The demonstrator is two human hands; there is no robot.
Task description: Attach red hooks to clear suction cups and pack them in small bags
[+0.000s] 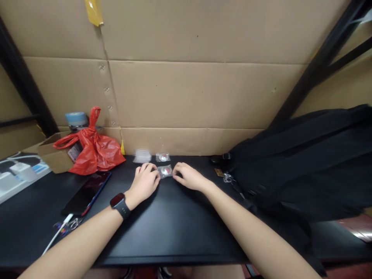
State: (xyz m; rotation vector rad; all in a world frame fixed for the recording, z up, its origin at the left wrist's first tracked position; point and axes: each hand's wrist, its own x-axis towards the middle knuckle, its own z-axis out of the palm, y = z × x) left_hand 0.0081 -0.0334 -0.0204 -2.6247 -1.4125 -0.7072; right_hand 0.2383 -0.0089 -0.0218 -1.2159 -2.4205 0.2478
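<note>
A small clear plastic packet (165, 171) with a red and white round item inside lies on the black table (174, 228). My left hand (145, 182) pinches its left edge with curled fingers. My right hand (187, 176) pinches its right edge, fingers curled too. A second similar packet (162, 157) lies just behind it near the cardboard wall, and a pale flat packet (142, 156) lies to the left of that. A black smartwatch (120, 205) is on my left wrist.
A red plastic bag (93, 149) and a cardboard box (56, 155) sit at the back left, with a tape roll (76, 118) behind. A phone (87, 193) lies left of my arm. A black bag (305, 162) fills the right side. Cardboard (188, 93) walls the back.
</note>
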